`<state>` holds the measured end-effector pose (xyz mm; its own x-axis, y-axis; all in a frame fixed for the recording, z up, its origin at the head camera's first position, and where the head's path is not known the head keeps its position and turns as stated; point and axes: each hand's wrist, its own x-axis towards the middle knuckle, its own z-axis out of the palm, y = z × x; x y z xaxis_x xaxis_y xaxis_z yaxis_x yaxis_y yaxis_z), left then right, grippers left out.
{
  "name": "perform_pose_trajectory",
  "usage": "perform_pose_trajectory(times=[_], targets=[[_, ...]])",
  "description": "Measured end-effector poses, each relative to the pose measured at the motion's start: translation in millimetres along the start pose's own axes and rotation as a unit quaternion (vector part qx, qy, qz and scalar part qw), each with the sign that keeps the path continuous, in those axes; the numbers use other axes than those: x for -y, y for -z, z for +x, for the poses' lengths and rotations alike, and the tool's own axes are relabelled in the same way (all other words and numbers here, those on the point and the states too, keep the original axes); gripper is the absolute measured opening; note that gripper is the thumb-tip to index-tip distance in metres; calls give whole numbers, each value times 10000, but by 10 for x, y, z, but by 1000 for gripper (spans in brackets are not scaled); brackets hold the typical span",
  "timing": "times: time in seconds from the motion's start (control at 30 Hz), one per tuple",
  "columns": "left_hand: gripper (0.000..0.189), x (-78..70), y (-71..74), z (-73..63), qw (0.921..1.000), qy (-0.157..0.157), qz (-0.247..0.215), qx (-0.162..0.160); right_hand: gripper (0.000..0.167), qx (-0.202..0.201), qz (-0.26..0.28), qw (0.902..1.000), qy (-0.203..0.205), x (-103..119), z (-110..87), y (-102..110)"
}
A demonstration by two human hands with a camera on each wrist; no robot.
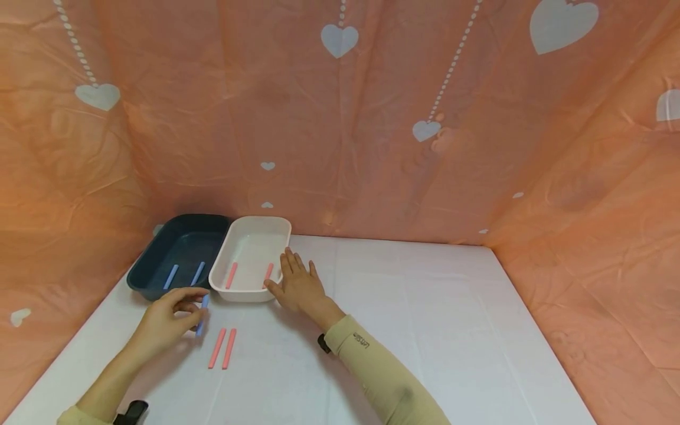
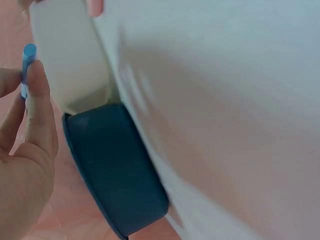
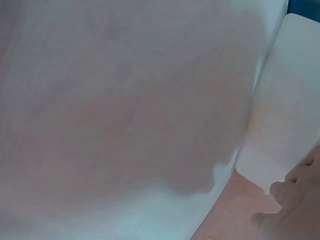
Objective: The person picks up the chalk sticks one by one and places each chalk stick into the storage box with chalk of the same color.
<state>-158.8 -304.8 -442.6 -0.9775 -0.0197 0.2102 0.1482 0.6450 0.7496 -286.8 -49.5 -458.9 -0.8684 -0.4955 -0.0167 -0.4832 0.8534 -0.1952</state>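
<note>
My left hand (image 1: pixel 167 319) pinches a blue chalk stick (image 1: pixel 204 301) between thumb and fingers, just in front of the dark blue tray (image 1: pixel 186 241). In the left wrist view the stick (image 2: pixel 29 54) stands nearly upright in the fingertips. Straight fingers of my right hand (image 1: pixel 304 290) lie along the right side of the white tray (image 1: pixel 241 296), with the thumb at its front corner. Two blue chalk sticks (image 1: pixel 171 276) lie in the dark tray, and two pink ones (image 1: pixel 231 275) in the white tray. Two more pink chalk sticks (image 1: pixel 216 348) lie side by side on the table.
Both trays stand side by side at the back left of the white-covered table (image 1: pixel 414 307). An orange curtain (image 1: pixel 372 177) with white hearts closes off the back and both sides.
</note>
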Motion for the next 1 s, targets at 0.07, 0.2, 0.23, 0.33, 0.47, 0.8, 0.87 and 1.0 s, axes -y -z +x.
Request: perform_pose_trajectory(times=[0.07, 0.2, 0.23, 0.33, 0.47, 0.8, 0.87, 1.0], targets=[[39, -5, 23, 44, 9996, -173, -94, -180, 81, 0, 18, 10000, 5, -9, -3, -6], [38, -10, 57, 144, 9974, -390, -180, -574, 81, -37, 46, 10000, 4, -19, -7, -15], [38, -14, 65, 170, 9968, -394, -190, -667, 81, -43, 58, 10000, 4, -22, -11, -15], [39, -32, 98, 244, 9953, -294, -192, -898, 81, -90, 76, 9999, 34, -25, -26, -8], [40, -45, 165, 347, 9943, -132, -222, -1037, 80, -117, 81, 9999, 36, -25, -32, 3], [44, 99, 348, 601, 9961, 51, -81, -872, 80, -90, 81, 9999, 27, -17, -18, 3], [44, 124, 382, 646, 9965, 109, 19, -824, 80, -121, 58, 9999, 47, -13, -28, 11], [44, 184, 446, 722, 9970, 156, 165, -740, 81, -120, 49, 9999, 70, -12, -23, 9]])
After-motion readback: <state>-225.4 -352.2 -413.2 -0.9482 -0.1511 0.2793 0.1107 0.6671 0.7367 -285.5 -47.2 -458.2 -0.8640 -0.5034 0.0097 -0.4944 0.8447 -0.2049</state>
